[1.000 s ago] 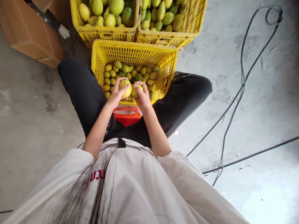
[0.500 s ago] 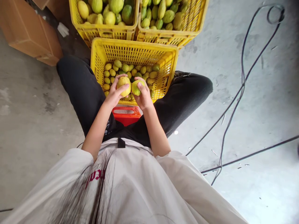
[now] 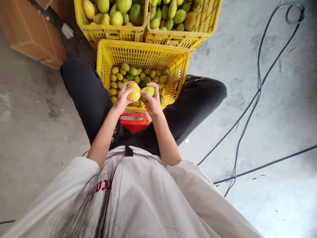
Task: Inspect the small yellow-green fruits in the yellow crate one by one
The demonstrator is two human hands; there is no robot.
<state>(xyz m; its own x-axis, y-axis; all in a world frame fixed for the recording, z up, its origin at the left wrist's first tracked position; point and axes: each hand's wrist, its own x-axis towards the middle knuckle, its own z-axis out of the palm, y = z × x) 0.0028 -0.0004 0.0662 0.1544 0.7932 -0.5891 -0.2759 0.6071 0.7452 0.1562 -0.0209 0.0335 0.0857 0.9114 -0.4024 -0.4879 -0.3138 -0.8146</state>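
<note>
My left hand [image 3: 123, 98] is closed around a yellow lemon [image 3: 134, 92], its thumb lying over the top. Right beside it, my right hand [image 3: 153, 101] grips a yellow-green lemon [image 3: 148, 92], thumb and fingers on either side. The two fruits sit close together; whether they touch is hard to tell. Both hands are above the near part of a yellow slatted crate [image 3: 143, 46] between my knees. Inside that crate lie many smaller yellow and green lemons [image 3: 133, 71], partly hidden by my hands.
Two more yellow crates, a left one [image 3: 111, 33] and a right one [image 3: 173, 38], stand beyond, filled with larger fruit. A red plastic stool or box [image 3: 135, 126] is under me. Cardboard boxes [image 3: 32, 36] stand at left. Black cable [image 3: 257, 96] loops over the floor at right.
Both lemons have been turned in my fingers, and the left one has shifted slightly right. My right thumb has moved lower on its lemon. The crates look unchanged.
</note>
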